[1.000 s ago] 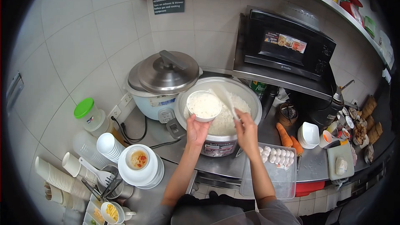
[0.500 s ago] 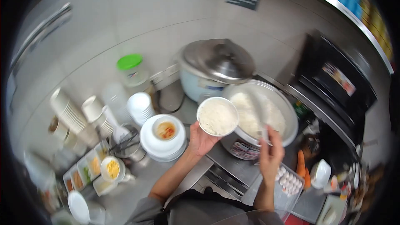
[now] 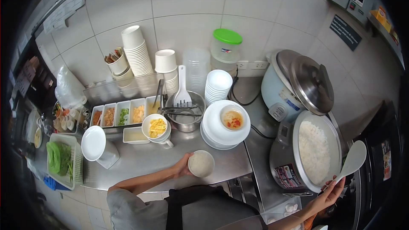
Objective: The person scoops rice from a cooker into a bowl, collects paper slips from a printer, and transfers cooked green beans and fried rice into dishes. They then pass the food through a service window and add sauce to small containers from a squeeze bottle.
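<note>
- My left hand (image 3: 181, 168) is curled round the side of a small bowl of rice (image 3: 201, 163), fingers grasping the wall; the bowl is at the front edge of the steel counter (image 3: 140, 162), set on it or just above, can't tell which.
- My right hand (image 3: 330, 189) is pinched closed on the handle of a white rice paddle (image 3: 352, 159), blade up, just beside the rim of the open rice cooker (image 3: 313, 153).
- The cooker is full of white rice; a second cooker (image 3: 294, 83) behind it has its metal lid on.
- Behind the bowl: a stack of white plates (image 3: 219, 130) with a sauce bowl (image 3: 232, 119) on top, a cup of yellow shreds (image 3: 156, 127), a row of topping trays (image 3: 123, 115), and a metal pot with tongs (image 3: 185, 110).
- Handling, my guess: the bowl looks like thin paper or plastic, light, a bit squashy, so it should be taken by the wall near the base, no squeezing. Full of rice it's top-heavy; keep it level.
- The paddle is stiff plastic, light; sticky grains are likely on the blade, so hold low on the handle.
</note>
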The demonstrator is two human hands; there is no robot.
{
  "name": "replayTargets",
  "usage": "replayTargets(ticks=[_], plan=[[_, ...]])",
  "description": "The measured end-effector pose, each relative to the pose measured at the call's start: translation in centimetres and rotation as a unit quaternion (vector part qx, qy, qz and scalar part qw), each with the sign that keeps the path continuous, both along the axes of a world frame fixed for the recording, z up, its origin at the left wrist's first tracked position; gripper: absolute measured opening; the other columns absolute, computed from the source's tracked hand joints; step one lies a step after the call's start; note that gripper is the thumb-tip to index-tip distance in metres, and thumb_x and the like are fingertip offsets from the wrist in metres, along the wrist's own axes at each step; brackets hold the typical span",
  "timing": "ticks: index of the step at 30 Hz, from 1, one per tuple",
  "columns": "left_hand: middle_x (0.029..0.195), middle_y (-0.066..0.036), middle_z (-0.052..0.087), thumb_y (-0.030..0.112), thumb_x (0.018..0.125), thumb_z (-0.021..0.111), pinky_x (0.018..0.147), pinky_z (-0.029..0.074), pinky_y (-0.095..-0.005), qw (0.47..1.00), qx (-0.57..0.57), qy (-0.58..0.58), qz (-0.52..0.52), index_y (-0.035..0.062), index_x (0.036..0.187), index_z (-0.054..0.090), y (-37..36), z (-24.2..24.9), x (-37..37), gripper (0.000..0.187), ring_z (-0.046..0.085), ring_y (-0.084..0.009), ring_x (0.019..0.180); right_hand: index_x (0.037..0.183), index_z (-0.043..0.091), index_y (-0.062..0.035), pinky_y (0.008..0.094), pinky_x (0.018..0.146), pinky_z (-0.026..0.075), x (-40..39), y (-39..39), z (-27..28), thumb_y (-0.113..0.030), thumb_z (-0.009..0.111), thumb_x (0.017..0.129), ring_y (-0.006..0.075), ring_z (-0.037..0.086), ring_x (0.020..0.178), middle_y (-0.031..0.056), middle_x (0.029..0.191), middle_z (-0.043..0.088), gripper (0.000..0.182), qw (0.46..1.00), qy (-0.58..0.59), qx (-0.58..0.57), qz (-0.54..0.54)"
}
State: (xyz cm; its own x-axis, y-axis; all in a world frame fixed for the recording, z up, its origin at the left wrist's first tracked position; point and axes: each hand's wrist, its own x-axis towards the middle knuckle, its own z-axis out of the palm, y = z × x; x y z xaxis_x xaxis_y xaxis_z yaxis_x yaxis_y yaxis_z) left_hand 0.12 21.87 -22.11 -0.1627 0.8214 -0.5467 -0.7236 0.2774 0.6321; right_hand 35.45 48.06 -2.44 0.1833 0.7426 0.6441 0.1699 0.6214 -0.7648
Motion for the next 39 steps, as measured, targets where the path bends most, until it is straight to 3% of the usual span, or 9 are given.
replayTargets(ticks=[5,15,20,23,25,28,34,37,39], plan=[[0.122,-0.014,0.050,0.048,0.087,0.030,0.074,0.052,-0.0448,0.981,-0.100,0.165,-0.015,0.0097,0.132,0.037,-1.4,-3.0,-2.1,0.059,0.054,-0.0288,0.106,0.127,0.043,-0.0004,0.0166,0.055,0.034,-1.7,0.8,0.4,-0.009,0.047,0.092,0.0039,0.045,0.069,0.0081,0.104,0.059,0.036,1.000,-0.020,0.008,0.011],[0.132,-0.018,0.041,0.051,0.088,0.038,0.095,0.039,-0.0448,0.955,-0.202,0.199,0.082,0.0035,0.136,0.028,-1.8,-4.6,-3.7,0.068,0.046,-0.0304,0.117,0.127,0.043,-0.0011,0.0171,0.057,0.036,-2.3,1.2,0.4,-0.009,0.046,0.093,0.0043,0.047,0.070,0.0079,0.102,0.059,0.035,1.000,-0.006,0.020,-0.018],[0.131,-0.016,0.044,0.049,0.086,0.049,0.093,0.040,-0.0373,0.776,-0.163,0.578,-0.194,0.0024,0.135,0.032,-2.3,4.8,-4.8,0.069,0.048,-0.0269,0.114,0.125,0.044,0.0009,0.0214,0.070,0.041,0.2,1.1,1.4,-0.012,0.046,0.093,0.0090,0.050,0.077,0.0107,0.105,0.059,0.034,0.992,0.015,0.092,-0.090],[0.120,-0.018,0.054,0.040,0.085,0.057,0.087,0.044,-0.0338,0.719,-0.097,0.609,-0.322,-0.0008,0.124,0.047,0.8,12.0,-6.9,0.057,0.056,-0.0270,0.104,0.123,0.045,0.0014,0.0251,0.078,0.044,0.2,1.2,3.2,-0.011,0.046,0.093,0.0147,0.055,0.088,0.0120,0.108,0.057,0.033,0.988,-0.016,0.112,-0.107],[0.109,-0.018,0.059,0.032,0.083,0.061,0.080,0.046,-0.0335,0.755,-0.057,0.619,-0.207,-0.0033,0.113,0.055,3.9,16.6,-7.5,0.047,0.061,-0.0273,0.091,0.120,0.047,0.0026,0.0276,0.079,0.044,-0.1,2.5,4.4,-0.007,0.044,0.093,0.0161,0.056,0.088,0.0142,0.110,0.056,0.029,0.983,-0.099,0.086,-0.129],[0.094,-0.020,0.062,0.032,0.082,0.062,0.074,0.048,-0.0359,0.637,0.002,0.769,-0.049,-0.0042,0.115,0.053,9.4,15.9,-13.1,0.051,0.062,-0.0302,0.084,0.113,0.055,-0.0088,0.0404,0.094,0.031,-1.1,5.3,6.7,0.003,0.050,0.078,0.0251,0.051,0.101,0.0094,0.103,0.056,0.037,0.865,-0.434,0.155,-0.196],[0.078,-0.020,0.063,0.028,0.081,0.063,0.067,0.049,-0.0395,0.467,-0.145,0.871,-0.055,-0.0065,0.094,0.057,19.1,14.3,-22.6,0.037,0.063,-0.0297,0.080,0.091,0.064,-0.0078,0.0466,0.095,0.032,-4.0,15.8,3.5,-0.003,0.054,0.072,0.0230,0.054,0.094,0.0078,0.087,0.060,0.022,0.759,-0.613,0.156,-0.156],[0.072,-0.017,0.064,0.027,0.078,0.066,0.064,0.049,-0.0411,0.557,-0.213,0.796,-0.100,-0.0044,0.082,0.055,21.4,14.0,-23.6,0.033,0.064,-0.0303,0.074,0.085,0.065,-0.0072,0.0472,0.095,0.032,-5.0,18.4,1.0,-0.007,0.055,0.073,0.0218,0.055,0.095,0.0073,0.086,0.061,0.016,0.673,-0.712,0.151,-0.134],[0.069,-0.017,0.063,0.022,0.072,0.070,0.059,0.049,-0.0402,0.510,-0.166,0.842,-0.059,-0.0007,0.080,0.055,21.9,13.2,-24.5,0.028,0.064,-0.0303,0.061,0.082,0.065,-0.0076,0.0437,0.095,0.034,-5.9,17.3,-0.2,-0.009,0.055,0.072,0.0214,0.055,0.093,0.0072,0.083,0.061,0.014,0.670,-0.716,0.184,-0.063]])
